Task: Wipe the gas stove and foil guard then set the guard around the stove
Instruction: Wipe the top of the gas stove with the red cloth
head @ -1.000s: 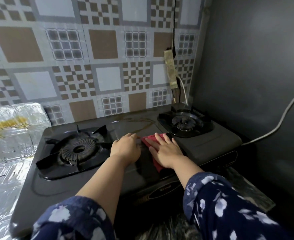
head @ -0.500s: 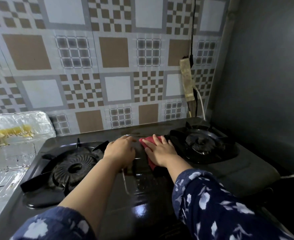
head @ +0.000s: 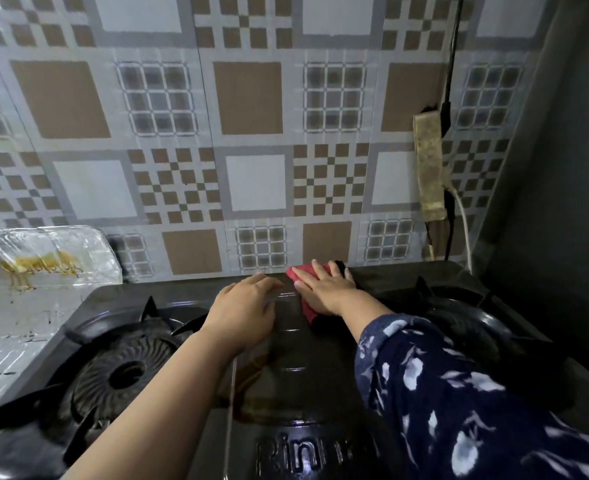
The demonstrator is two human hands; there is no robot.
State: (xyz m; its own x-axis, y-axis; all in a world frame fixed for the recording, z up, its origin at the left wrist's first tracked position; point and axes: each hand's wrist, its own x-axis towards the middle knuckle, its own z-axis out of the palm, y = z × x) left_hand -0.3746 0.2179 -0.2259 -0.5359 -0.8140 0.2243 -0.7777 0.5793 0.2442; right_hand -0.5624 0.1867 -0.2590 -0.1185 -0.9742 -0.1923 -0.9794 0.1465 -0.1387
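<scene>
1. Under my right hand [head: 324, 289] lies the red cloth [head: 305, 273], pressed flat by straight, spread fingers against the back edge of the gas stove [head: 286, 341]. A second ago that hand and cloth sat near the front middle of the top; I have pushed them away from me, right up to where the stove meets the tiled wall [head: 251, 133].

2. Just left of that hand, my left hand [head: 243, 313] rests palm-down on the dark glass with its fingers loosely bent, holding nothing. It has travelled back alongside the other and I judge it only braces me.

3. Nearer me than both hands, the centre strip now shows wet glints and a brownish ring, so the stroke has covered it front to back, but I judge that stain needs another pass.

4. Left of my left hand sits the left burner [head: 120, 372]; the right burner [head: 459, 327] lies beyond my right forearm, partly hidden by the patterned sleeve [head: 459, 393]. Neither surround looks wiped yet.

5. Far to the left of both hands, the foil guard [head: 43, 258] leans by the wall, beside the stove rather than around it, with yellow-brown streaks on it. That cleaning and the placing are, as I judge it, still ahead.
</scene>
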